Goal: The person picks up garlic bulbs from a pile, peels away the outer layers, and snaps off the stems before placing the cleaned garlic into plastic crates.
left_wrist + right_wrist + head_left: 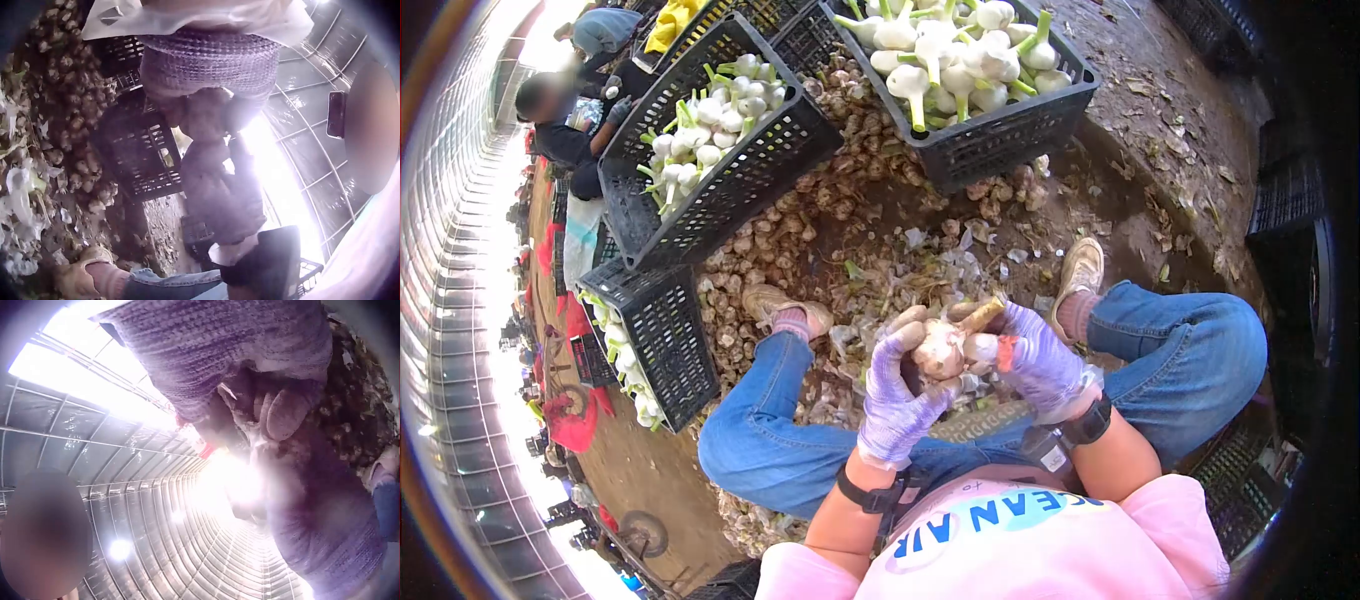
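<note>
Both hands wear purple knit gloves and meet at a garlic bulb (940, 350) above the lap in the head view. My left hand (900, 390) grips the bulb from the left side, fingers and thumb around it. My right hand (1045, 362) holds its right side and the stem (982, 314), which points up and right. A strip of red-orange shows on the right glove. In the left wrist view the left hand (209, 69) faces the right hand (225, 187); the right wrist view shows the right hand (231, 350) above the left hand (325, 512). Fingers mostly hide the bulb there.
Black crates (1000, 140), (730, 190) and a third crate (668, 350) hold trimmed white garlic. Untrimmed bulbs (765, 250) and peelings cover the ground between the feet. Another person (565, 130) sits at the upper left; more dark crates (1288, 200) stand at the right.
</note>
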Demonstrator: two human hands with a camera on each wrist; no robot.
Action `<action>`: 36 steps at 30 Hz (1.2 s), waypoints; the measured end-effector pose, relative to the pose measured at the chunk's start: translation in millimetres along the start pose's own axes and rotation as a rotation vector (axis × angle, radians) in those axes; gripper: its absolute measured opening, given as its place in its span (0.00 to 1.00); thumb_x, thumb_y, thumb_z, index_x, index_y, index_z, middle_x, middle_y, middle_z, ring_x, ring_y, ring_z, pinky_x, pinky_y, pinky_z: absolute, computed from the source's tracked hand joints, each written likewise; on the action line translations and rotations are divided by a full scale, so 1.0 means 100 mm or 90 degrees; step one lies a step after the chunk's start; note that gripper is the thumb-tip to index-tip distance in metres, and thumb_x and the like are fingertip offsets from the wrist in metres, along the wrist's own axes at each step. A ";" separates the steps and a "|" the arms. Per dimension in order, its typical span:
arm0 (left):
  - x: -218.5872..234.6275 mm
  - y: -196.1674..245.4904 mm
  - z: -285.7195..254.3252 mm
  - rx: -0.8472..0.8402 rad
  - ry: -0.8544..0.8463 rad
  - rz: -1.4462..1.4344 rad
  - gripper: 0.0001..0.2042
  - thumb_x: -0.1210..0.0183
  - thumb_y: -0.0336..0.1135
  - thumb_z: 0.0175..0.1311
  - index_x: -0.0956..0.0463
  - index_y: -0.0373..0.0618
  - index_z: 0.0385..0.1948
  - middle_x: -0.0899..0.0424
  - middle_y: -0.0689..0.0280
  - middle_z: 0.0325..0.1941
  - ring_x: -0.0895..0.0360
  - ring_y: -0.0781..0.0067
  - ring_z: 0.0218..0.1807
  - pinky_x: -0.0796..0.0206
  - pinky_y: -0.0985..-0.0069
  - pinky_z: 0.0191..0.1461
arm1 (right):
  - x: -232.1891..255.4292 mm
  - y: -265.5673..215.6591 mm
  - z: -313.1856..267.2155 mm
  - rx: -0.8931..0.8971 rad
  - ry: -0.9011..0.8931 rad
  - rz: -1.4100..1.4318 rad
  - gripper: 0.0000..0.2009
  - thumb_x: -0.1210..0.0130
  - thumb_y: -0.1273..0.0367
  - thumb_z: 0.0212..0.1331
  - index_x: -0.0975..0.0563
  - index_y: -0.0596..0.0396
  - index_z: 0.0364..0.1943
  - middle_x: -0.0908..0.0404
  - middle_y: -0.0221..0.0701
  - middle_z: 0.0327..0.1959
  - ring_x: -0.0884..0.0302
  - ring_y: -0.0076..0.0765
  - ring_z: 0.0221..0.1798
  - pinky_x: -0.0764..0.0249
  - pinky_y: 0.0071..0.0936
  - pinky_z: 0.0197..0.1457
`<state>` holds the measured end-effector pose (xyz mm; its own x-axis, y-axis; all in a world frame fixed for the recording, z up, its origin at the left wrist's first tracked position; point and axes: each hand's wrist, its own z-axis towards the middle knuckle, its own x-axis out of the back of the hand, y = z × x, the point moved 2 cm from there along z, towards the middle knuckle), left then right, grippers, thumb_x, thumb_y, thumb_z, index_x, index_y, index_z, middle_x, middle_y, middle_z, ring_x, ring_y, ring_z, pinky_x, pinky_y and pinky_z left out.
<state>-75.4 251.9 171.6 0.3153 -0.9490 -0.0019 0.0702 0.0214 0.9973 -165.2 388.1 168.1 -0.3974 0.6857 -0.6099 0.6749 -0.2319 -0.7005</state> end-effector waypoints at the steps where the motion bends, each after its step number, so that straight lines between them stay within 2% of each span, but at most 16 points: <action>1: -0.02 0.00 0.02 -0.078 -0.021 0.084 0.31 0.32 0.30 0.45 0.38 0.48 0.54 0.36 0.56 0.60 0.35 0.63 0.59 0.40 0.67 0.61 | 0.01 0.01 0.01 0.020 0.017 -0.002 0.17 0.40 0.69 0.53 0.26 0.62 0.46 0.21 0.31 0.38 0.24 0.24 0.38 0.26 0.22 0.42; 4: -0.05 0.03 0.03 0.000 0.002 0.030 0.34 0.29 0.41 0.43 0.37 0.47 0.54 0.34 0.57 0.58 0.34 0.66 0.59 0.39 0.69 0.60 | -0.01 -0.07 -0.02 -0.068 0.043 0.043 0.16 0.39 0.68 0.52 0.24 0.61 0.43 0.20 0.30 0.36 0.24 0.24 0.37 0.27 0.22 0.42; 8: -0.04 -0.05 0.01 0.245 0.045 -0.236 0.35 0.30 0.42 0.41 0.37 0.47 0.54 0.30 0.59 0.55 0.30 0.64 0.55 0.34 0.67 0.57 | 0.09 -0.03 0.03 -0.066 0.011 -0.021 0.14 0.38 0.69 0.51 0.23 0.61 0.41 0.20 0.29 0.35 0.25 0.22 0.35 0.28 0.22 0.40; 10: -0.08 -0.07 0.01 0.243 0.097 -0.287 0.34 0.34 0.48 0.47 0.38 0.45 0.55 0.28 0.58 0.51 0.26 0.64 0.49 0.27 0.70 0.47 | 0.12 -0.01 0.05 -0.008 -0.035 -0.128 0.12 0.40 0.71 0.50 0.23 0.60 0.39 0.20 0.29 0.33 0.26 0.21 0.34 0.28 0.21 0.38; 13: 0.01 -0.16 0.03 0.432 0.089 -0.507 0.29 0.52 0.59 0.60 0.35 0.43 0.53 0.24 0.56 0.45 0.22 0.62 0.34 0.27 0.75 0.24 | 0.17 0.09 0.07 0.086 -0.035 -0.277 0.12 0.42 0.74 0.48 0.23 0.60 0.39 0.21 0.30 0.30 0.26 0.20 0.33 0.29 0.21 0.38; 18: -0.12 -0.07 0.07 0.438 0.106 -0.485 0.31 0.52 0.61 0.60 0.35 0.43 0.54 0.24 0.58 0.44 0.22 0.63 0.36 0.25 0.74 0.29 | 0.20 0.30 0.11 0.140 0.039 -0.248 0.12 0.44 0.75 0.47 0.24 0.60 0.39 0.22 0.32 0.33 0.26 0.24 0.33 0.29 0.23 0.38; 20: -0.18 0.03 0.06 0.251 0.166 -0.078 0.37 0.50 0.67 0.55 0.37 0.45 0.57 0.24 0.60 0.44 0.23 0.63 0.39 0.25 0.73 0.38 | 0.26 0.39 0.13 0.161 0.070 -0.234 0.11 0.44 0.75 0.48 0.24 0.60 0.39 0.22 0.32 0.34 0.25 0.25 0.34 0.29 0.23 0.38; 22: -0.05 0.08 0.07 0.276 0.093 -0.019 0.42 0.51 0.71 0.51 0.39 0.44 0.59 0.24 0.61 0.45 0.24 0.64 0.42 0.27 0.73 0.44 | 0.19 0.27 0.10 0.375 0.040 -0.464 0.10 0.46 0.74 0.52 0.25 0.59 0.39 0.23 0.32 0.36 0.25 0.25 0.36 0.29 0.23 0.40; 23: 0.04 -0.03 0.07 0.411 0.041 -0.197 0.43 0.51 0.72 0.50 0.40 0.42 0.59 0.25 0.61 0.46 0.24 0.65 0.42 0.27 0.74 0.44 | 0.18 0.19 0.05 0.373 0.038 -0.463 0.10 0.46 0.74 0.52 0.25 0.59 0.39 0.23 0.32 0.36 0.25 0.25 0.36 0.29 0.23 0.40; 24: 0.10 -0.10 0.06 0.539 -0.013 -0.376 0.45 0.51 0.73 0.49 0.41 0.41 0.59 0.25 0.61 0.46 0.24 0.67 0.42 0.27 0.74 0.44 | 0.16 0.14 0.03 0.147 -0.058 -0.275 0.09 0.46 0.72 0.53 0.25 0.58 0.39 0.23 0.31 0.36 0.25 0.26 0.37 0.29 0.24 0.40; 25: 0.17 -0.13 0.05 0.583 -0.023 -0.329 0.46 0.53 0.74 0.49 0.41 0.39 0.59 0.25 0.61 0.47 0.24 0.70 0.42 0.28 0.75 0.44 | 0.13 0.15 0.01 -0.075 -0.149 -0.083 0.09 0.46 0.71 0.55 0.25 0.58 0.39 0.23 0.30 0.35 0.25 0.26 0.37 0.29 0.24 0.41; 28: 0.13 0.00 0.16 0.431 0.009 -0.033 0.45 0.52 0.74 0.48 0.39 0.40 0.58 0.25 0.62 0.47 0.24 0.72 0.42 0.27 0.77 0.40 | 0.14 0.18 0.05 0.002 -0.051 -0.052 0.08 0.47 0.70 0.56 0.25 0.57 0.39 0.24 0.29 0.34 0.26 0.26 0.35 0.29 0.23 0.37; 29: 0.05 0.06 0.16 0.352 0.082 -0.085 0.42 0.46 0.69 0.49 0.38 0.42 0.57 0.24 0.64 0.45 0.24 0.74 0.39 0.28 0.80 0.33 | 0.12 0.17 0.07 0.161 -0.054 -0.139 0.10 0.46 0.67 0.55 0.25 0.56 0.39 0.23 0.30 0.32 0.26 0.25 0.31 0.30 0.21 0.34; 30: 0.02 0.05 0.15 0.351 0.078 -0.084 0.42 0.46 0.69 0.49 0.38 0.42 0.57 0.24 0.64 0.45 0.24 0.74 0.39 0.28 0.80 0.33 | 0.13 0.16 0.08 0.165 -0.052 -0.138 0.10 0.46 0.67 0.55 0.25 0.56 0.39 0.23 0.30 0.32 0.26 0.25 0.31 0.30 0.21 0.34; 32: -0.01 0.03 0.11 0.332 0.056 -0.034 0.41 0.38 0.63 0.46 0.38 0.43 0.57 0.25 0.64 0.45 0.24 0.75 0.38 0.28 0.81 0.28 | 0.14 0.21 0.08 -0.063 -0.158 0.175 0.14 0.44 0.63 0.53 0.25 0.57 0.40 0.23 0.31 0.31 0.27 0.25 0.31 0.30 0.21 0.32; 36: 0.08 0.18 0.10 0.345 -0.012 -0.383 0.35 0.34 0.44 0.50 0.40 0.46 0.60 0.26 0.63 0.50 0.25 0.72 0.43 0.28 0.82 0.39 | 0.22 0.04 0.16 0.113 0.011 0.404 0.11 0.45 0.65 0.55 0.28 0.58 0.35 0.24 0.33 0.31 0.23 0.34 0.38 0.23 0.30 0.37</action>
<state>-81.2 241.4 190.3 0.3533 -0.7545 -0.5530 -0.2464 -0.6453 0.7231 -180.9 391.6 146.2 0.0552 0.3882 -0.9199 0.6613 -0.7045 -0.2576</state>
